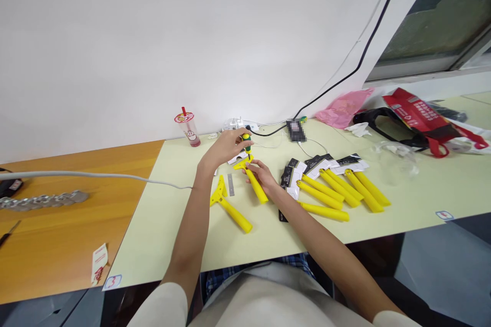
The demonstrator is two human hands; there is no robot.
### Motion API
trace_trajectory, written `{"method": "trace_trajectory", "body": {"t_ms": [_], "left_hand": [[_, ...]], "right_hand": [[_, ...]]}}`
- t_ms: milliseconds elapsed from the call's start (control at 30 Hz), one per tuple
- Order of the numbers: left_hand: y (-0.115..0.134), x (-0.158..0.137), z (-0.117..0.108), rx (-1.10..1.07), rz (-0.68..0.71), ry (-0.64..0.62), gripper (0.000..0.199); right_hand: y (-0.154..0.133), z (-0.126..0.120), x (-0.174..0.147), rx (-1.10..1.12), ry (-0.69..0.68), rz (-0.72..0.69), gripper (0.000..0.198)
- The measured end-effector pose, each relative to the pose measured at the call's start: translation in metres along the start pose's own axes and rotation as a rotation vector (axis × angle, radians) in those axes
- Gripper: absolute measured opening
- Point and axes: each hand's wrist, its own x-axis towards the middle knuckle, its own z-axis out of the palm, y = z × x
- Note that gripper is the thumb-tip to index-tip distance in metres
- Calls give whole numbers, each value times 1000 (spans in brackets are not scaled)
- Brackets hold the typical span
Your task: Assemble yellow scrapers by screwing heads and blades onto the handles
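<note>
My left hand grips a green and yellow screwdriver held upright, its tip down at the head of a yellow scraper. Fingers of my right hand are closed on that scraper near its head, with the handle pointing toward me. Beneath my left forearm lies a second yellow scraper, its head partly hidden by the arm. A flat metal blade rests between the two scrapers. To the right of my right hand are several yellow scrapers with black and white cards at their heads.
A lidded drink cup with a red straw stands by the wall. Cables run to a black device at the back. On the right lie a pink plastic bag and a red bag. A grey cable crosses the left side.
</note>
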Motion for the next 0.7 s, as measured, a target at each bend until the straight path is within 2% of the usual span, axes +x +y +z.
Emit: {"method": "trace_trajectory", "body": {"t_ms": [700], "left_hand": [[-3,0,-2,-23,-18,53,23]], "right_hand": [[1,-1,1,-1,-15,-1,32]]}}
